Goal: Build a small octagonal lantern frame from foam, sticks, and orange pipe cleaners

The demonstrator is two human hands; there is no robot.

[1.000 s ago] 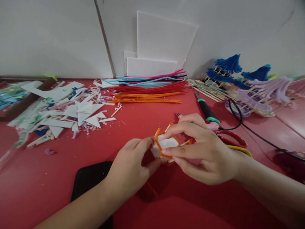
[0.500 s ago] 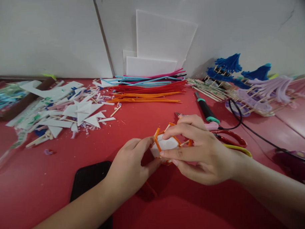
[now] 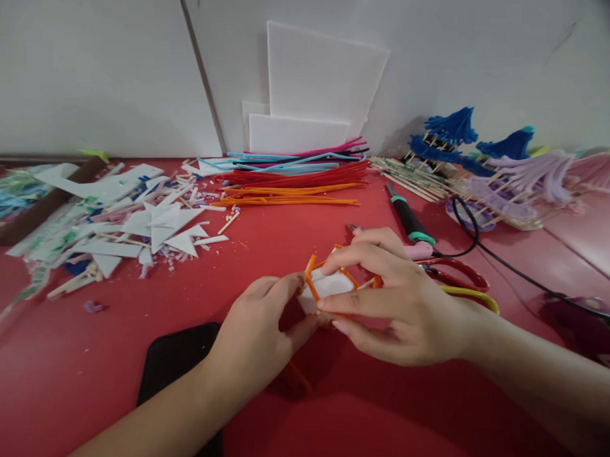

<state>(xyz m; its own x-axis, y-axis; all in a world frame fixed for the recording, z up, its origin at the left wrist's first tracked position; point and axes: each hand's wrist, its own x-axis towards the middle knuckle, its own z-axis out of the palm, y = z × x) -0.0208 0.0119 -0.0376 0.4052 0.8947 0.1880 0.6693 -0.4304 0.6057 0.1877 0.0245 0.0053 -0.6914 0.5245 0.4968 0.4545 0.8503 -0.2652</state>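
Between my hands is a small white foam-board model (image 3: 333, 285), edged with orange pipe cleaners and with short wooden sticks standing out of it. My left hand (image 3: 268, 316) pinches its left side between thumb and fingers. My right hand (image 3: 392, 295) grips it from the right, fingers along the orange strip at the front and top edge. The fingers cover part of the model. An orange pipe cleaner (image 3: 297, 375) lies in shadow below my left hand. A black phone (image 3: 172, 356) rests under my left forearm.
Foam and stick scraps (image 3: 149, 227) pile up at left beside a brown tray (image 3: 49, 211). Pipe cleaners (image 3: 293, 179) lie at the back. Right of my hand are a corded black-and-green tool (image 3: 409, 218), red-handled scissors (image 3: 461, 273) and pliers. Finished-looking blue models (image 3: 449, 133) stand behind.
The whole view has shifted slightly left. Both hands keep hold of the model, with my right fingers moved a little along its edge.
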